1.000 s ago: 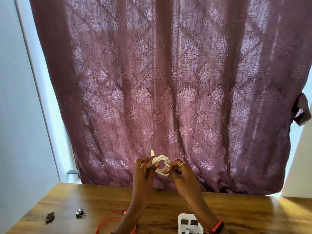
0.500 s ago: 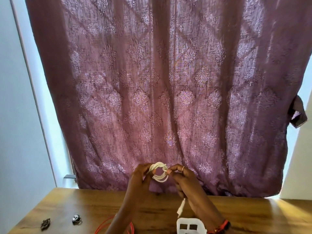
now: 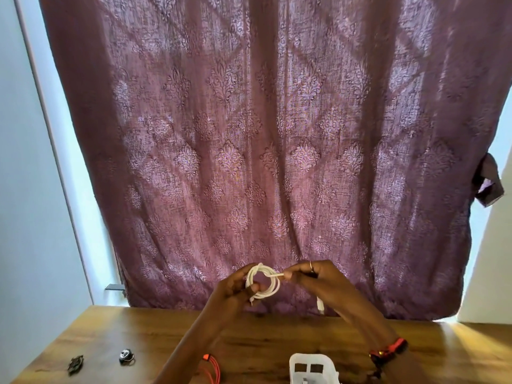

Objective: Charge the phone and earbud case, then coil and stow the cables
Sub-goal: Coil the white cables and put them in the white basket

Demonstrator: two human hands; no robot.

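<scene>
White cable coil point(image 3: 261, 282) held up over wooden table point(image 3: 110, 336). Loops gripped in left hand point(image 3: 235, 286), thumb across them. Loose strand pinched by right hand point(image 3: 313, 278) just beside coil. Below on table: orange cable point(image 3: 213, 370), white basket point(image 3: 313, 367).

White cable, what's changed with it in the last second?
A second ago a plug stuck up above the coil. Now a plug hangs below the right hand, which pinches a strand drawn sideways off the coil. The left hand keeps its grip on the coil. The orange cable and white container on the table stayed put.
</scene>
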